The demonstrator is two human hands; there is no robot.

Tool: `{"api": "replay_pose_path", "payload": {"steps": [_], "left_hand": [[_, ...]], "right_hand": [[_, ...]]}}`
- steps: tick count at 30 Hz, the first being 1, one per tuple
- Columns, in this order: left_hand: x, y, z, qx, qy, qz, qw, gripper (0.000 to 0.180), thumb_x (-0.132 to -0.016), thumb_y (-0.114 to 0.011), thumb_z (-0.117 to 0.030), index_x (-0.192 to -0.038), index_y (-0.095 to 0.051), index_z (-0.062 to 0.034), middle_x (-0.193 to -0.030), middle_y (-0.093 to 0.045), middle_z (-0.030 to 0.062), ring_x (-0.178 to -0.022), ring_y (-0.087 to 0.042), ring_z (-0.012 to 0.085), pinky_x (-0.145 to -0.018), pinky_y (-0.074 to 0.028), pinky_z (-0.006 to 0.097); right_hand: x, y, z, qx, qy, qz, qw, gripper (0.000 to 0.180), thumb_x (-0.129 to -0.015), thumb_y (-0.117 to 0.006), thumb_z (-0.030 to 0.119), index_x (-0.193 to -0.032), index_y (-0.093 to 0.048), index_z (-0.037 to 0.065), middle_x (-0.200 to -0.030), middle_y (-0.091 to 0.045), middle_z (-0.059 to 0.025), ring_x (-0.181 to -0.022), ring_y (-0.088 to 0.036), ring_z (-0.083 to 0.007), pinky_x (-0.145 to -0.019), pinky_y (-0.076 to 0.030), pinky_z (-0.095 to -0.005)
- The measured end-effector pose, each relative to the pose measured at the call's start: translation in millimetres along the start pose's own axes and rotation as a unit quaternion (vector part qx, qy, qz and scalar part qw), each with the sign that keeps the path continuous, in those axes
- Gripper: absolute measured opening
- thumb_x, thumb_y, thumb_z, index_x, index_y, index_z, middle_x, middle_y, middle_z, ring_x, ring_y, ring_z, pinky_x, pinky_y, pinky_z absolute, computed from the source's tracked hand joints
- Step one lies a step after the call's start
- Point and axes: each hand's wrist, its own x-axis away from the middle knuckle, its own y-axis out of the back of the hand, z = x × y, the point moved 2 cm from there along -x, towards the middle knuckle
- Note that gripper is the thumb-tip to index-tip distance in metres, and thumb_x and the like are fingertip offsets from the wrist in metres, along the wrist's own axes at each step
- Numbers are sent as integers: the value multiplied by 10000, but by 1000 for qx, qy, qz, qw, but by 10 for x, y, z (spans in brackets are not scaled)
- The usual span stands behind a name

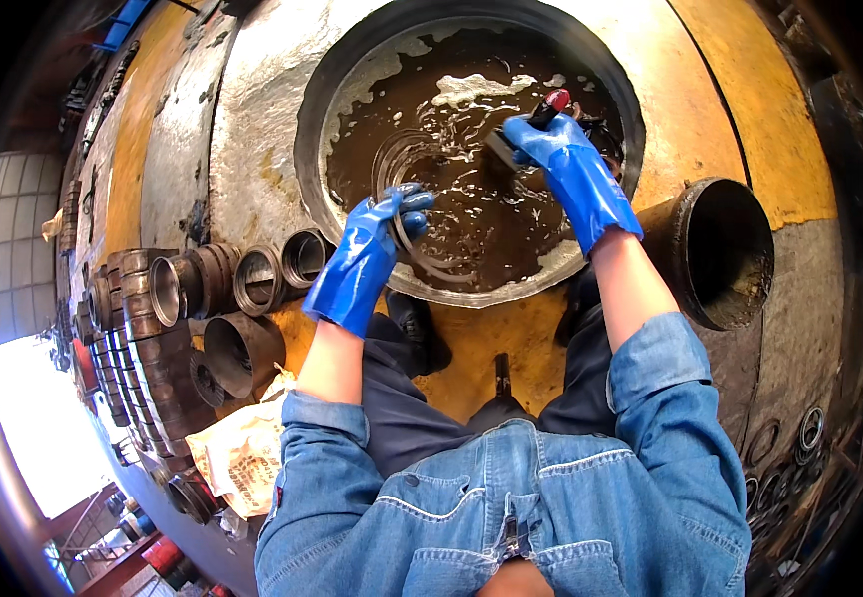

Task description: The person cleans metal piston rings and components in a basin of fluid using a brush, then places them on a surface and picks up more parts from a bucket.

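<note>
A wide round tub (309,119) of brown, foam-flecked liquid stands in front of me. My left hand (380,231), in a blue rubber glove, is closed around a thin metal ring (435,269) at the tub's near left side. Part of that ring dips into the liquid, and blurred curves beside it make its full outline hard to follow. Over the right half of the tub, my right hand (554,149), gloved the same way, grips a brush (552,105) with a red-tipped handle. Its head points left, above the rippling liquid. Dark items partly show behind the right glove.
At the tub's right lies a large dark metal cylinder (725,254), its open end toward me. Several metal rings and short cylinders (242,353) crowd the left side, near a crumpled paper bag (242,448). More rings (812,428) lie at the lower right.
</note>
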Motion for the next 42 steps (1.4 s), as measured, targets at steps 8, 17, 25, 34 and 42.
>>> {"api": "replay_pose_path", "payload": {"steps": [8,17,25,34,42], "left_hand": [[230,-175,-36,-85,-151,-105,979,279,-936,-656,-63,-1205,-714,-18,-1043,-749,67,-909,-691,183,-872,-570,322],[279,18,-34,-89,-85,-103,987,276,-907,-640,-23,-1158,-682,81,-1093,-757,200,-955,-734,269,-889,-583,356],[230,-121,-123,-117,-64,-96,986,351,-914,-637,-20,-1255,-646,63,-1124,-749,179,-911,-710,201,-861,-569,324],[63,26,-52,-60,-123,-93,986,337,-937,-667,-22,-1273,-672,-2,-1066,-733,90,-890,-691,195,-828,-577,330],[175,-162,-122,-146,-98,-73,982,334,-966,-670,-27,-1300,-672,-5,-1133,-744,78,-907,-688,150,-824,-590,321]], "right_hand": [[221,-1242,435,39,193,176,964,295,-904,-738,346,-986,-766,64,-887,-774,-95,-818,-728,-160,-793,-572,-351],[-73,-821,49,19,-28,-2,999,389,-892,-607,376,-895,-752,16,-782,-732,-105,-743,-679,-206,-763,-524,-355],[-280,-677,-251,303,5,-80,949,424,-894,-667,432,-1000,-757,32,-893,-749,-183,-891,-736,-270,-816,-544,-400],[258,-1138,630,56,193,243,949,291,-957,-738,253,-1170,-765,57,-988,-784,-93,-890,-719,-155,-857,-584,-319],[-240,-912,171,-42,181,-21,982,240,-935,-710,259,-901,-734,23,-768,-734,-54,-684,-684,-130,-669,-555,-314]]}}
